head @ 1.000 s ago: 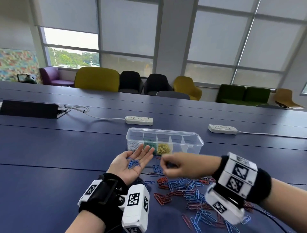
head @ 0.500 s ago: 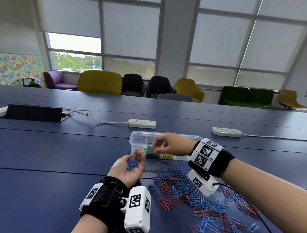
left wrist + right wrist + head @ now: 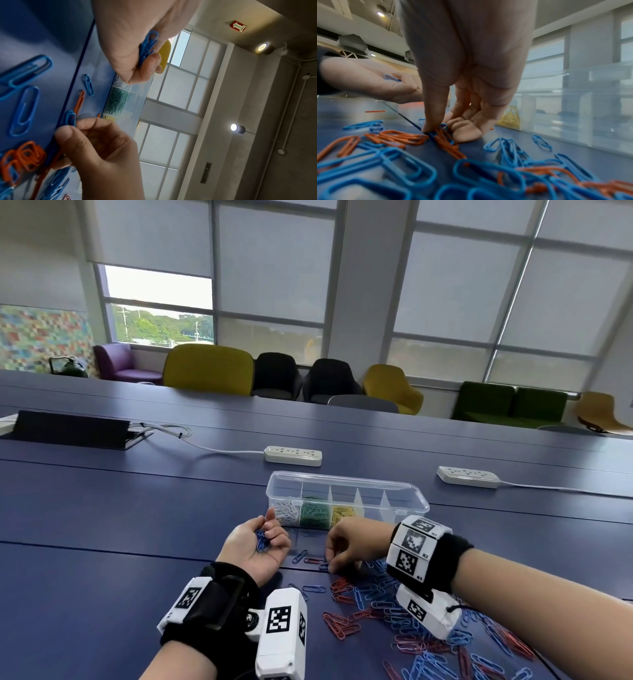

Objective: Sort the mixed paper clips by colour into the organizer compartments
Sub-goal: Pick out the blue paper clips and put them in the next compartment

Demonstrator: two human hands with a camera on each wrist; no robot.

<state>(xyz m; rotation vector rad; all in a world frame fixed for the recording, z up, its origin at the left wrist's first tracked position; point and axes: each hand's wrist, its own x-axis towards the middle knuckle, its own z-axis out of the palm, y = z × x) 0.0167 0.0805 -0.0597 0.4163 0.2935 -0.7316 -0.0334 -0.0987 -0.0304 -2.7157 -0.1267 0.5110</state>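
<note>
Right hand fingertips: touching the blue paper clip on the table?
Touching. The right wrist view shows the right hand's fingertips pressed onto the blue paper clip.

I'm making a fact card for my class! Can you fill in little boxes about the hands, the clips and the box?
left hand: palm up, cupping a bunch of blue clips
right hand: fingertips down on the table, pinching at a blue clip
loose pile: blue and red-orange clips, mixed
organizer: clear, white, green, yellow clips in three compartments
table: dark blue
</note>
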